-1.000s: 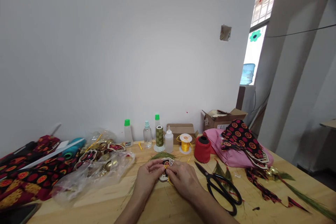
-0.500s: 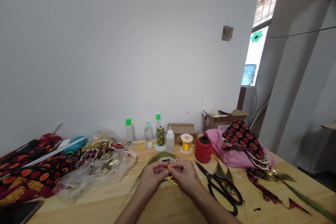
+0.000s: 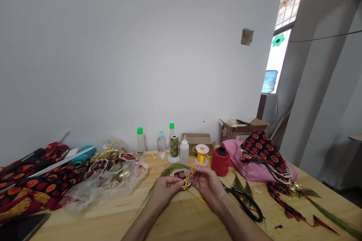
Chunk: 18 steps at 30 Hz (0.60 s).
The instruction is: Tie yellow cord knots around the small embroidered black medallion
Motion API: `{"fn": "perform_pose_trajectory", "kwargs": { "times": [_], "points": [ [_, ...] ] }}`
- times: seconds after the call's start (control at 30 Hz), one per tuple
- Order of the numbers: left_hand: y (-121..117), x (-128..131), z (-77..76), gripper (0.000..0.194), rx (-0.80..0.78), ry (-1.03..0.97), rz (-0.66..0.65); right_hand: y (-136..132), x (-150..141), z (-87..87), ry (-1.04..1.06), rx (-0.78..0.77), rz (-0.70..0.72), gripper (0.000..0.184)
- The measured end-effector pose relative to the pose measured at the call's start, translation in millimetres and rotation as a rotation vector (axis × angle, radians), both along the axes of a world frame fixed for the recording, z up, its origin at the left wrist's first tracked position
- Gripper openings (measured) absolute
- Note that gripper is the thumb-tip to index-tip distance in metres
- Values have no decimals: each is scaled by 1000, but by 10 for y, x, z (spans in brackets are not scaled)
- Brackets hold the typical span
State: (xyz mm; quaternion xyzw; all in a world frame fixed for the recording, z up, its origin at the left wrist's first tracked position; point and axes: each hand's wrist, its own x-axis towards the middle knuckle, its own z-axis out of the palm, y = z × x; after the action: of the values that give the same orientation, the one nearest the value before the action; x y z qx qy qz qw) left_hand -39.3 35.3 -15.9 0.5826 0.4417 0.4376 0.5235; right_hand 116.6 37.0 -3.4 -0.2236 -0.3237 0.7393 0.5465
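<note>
Between my hands lies a dark embroidered patch [image 3: 181, 175] with a pale border, green tassel threads [image 3: 166, 169] fanning out behind it. My left hand [image 3: 167, 189] pinches a knotted yellow cord [image 3: 186, 183] at the patch's lower edge. My right hand [image 3: 207, 182] is a little to the right, thumb and forefinger closed on a strand of the same cord. One loose end of the cord trails toward my right wrist. Black-handled scissors [image 3: 249, 201] lie beside my right forearm, their blades mostly hidden by it.
Behind stand a green thread spool [image 3: 174, 147], a squeeze bottle [image 3: 184, 152], a yellow cord spool [image 3: 201, 157] and a red thread cone [image 3: 220, 162]. Patterned cloth [image 3: 31, 184] and a plastic bag of bells [image 3: 113, 177] fill the left. Pink cloth [image 3: 234, 154] and tassels lie right.
My right hand has moved right and slightly up from my left, drawing out a strand of yellow cord. More of the patch shows. The view has shifted slightly.
</note>
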Motion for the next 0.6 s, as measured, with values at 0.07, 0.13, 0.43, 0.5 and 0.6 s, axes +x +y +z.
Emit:
{"fn": "perform_pose_trajectory", "kwargs": {
  "times": [0.07,0.13,0.43,0.5,0.6],
  "points": [
    [-5,2,4,27,24,-1,-31,-4,2,-3,27,18,38,6],
    [-10,2,5,27,41,0,-50,-12,-2,-4,15,30,79,7],
    [-28,-2,18,31,64,45,-113,-4,-2,34,-7,83,105,30],
    [-36,1,28,32,61,56,-106,5,10,57,9,128,21,29],
    [-47,5,43,32,54,84,-77,-2,50,121,68,177,-111,24]
  ]
}}
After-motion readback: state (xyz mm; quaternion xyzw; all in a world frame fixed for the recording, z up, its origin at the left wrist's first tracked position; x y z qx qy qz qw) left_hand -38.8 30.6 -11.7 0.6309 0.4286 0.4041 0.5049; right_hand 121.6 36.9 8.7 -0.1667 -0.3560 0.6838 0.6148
